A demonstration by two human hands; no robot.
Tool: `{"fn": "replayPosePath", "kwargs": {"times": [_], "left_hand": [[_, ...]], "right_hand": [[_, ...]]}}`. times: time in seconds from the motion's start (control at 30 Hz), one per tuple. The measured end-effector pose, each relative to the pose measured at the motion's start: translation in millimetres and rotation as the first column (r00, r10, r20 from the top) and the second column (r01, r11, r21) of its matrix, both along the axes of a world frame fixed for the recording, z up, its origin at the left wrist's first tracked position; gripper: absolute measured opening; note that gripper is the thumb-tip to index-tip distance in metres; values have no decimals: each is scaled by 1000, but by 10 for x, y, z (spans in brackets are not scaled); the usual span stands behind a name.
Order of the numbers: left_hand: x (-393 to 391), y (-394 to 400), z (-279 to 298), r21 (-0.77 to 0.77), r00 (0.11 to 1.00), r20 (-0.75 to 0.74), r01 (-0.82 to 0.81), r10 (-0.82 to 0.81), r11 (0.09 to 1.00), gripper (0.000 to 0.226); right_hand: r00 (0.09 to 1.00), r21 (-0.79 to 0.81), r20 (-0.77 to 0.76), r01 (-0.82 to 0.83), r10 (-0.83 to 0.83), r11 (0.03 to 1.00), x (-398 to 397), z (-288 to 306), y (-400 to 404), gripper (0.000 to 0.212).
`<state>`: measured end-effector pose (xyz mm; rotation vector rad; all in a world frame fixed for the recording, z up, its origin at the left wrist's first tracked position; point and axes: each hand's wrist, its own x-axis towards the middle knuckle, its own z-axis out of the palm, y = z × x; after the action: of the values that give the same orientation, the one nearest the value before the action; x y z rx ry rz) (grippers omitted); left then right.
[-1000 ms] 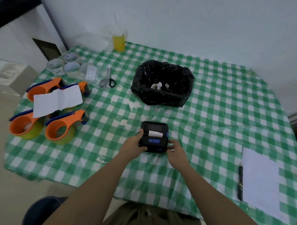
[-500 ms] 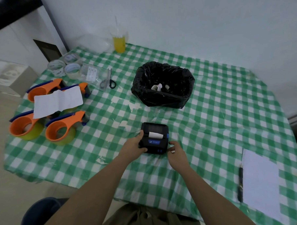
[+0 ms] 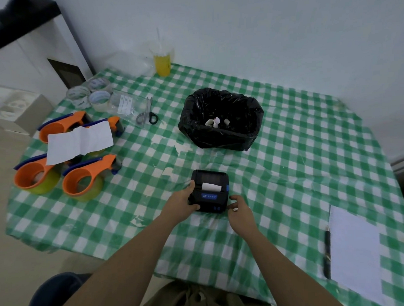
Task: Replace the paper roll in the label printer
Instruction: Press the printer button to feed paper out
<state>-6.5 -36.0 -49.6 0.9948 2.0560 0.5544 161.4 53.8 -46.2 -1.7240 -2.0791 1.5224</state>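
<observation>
A small black label printer with a blue front label lies on the green checked tablecloth near the front edge. Its lid looks closed, and a short strip of white paper sticks out of the slot. My left hand grips the printer's left side, thumb on top. My right hand is at the printer's lower right corner, fingers curled and touching or just off its edge. Behind the printer stands a black-lined bin with white paper rolls inside.
Three orange tape dispensers and a white sheet lie at the left. Tape rolls, a plastic bag, scissors and a yellow drink cup sit at the back. White paper and a pen lie at the right.
Both hands stay at the printer. My right hand has drawn slightly back from the printer's right side. The printer has not moved.
</observation>
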Motion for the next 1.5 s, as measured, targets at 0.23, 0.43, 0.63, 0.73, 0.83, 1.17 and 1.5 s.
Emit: {"fn": "replayPosePath", "kwargs": {"times": [0.23, 0.43, 0.63, 0.73, 0.83, 1.17, 1.5], "left_hand": [[1, 5, -10, 0, 1000, 8, -6, 6, 1000, 85], [6, 5, -17, -6, 1000, -12, -4, 4, 1000, 85], [24, 1, 16, -19, 1000, -12, 0, -1, 1000, 86], [34, -1, 39, -30, 999, -31, 24, -25, 999, 87], [52, -8, 61, -42, 998, -49, 32, -34, 999, 87], [110, -7, 130, 13, 1000, 27, -4, 3, 1000, 89], [94, -100, 138, 130, 953, 264, -190, 151, 973, 77]], "right_hand": [[1000, -2, 8, -9, 9, 1000, -10, -5, 3, 42], [1000, 4, -1, -26, 26, 1000, 0, 8, 10, 42], [998, 6, -10, -56, 56, 998, 12, 26, 22, 41], [998, 7, 5, -69, 69, 998, 3, 29, 24, 42], [997, 6, 16, -78, 78, 997, 4, 28, 20, 43], [996, 19, 11, -88, 88, 996, 27, 27, -16, 43], [996, 45, 14, -85, 84, 995, 74, 28, -90, 47]]}}
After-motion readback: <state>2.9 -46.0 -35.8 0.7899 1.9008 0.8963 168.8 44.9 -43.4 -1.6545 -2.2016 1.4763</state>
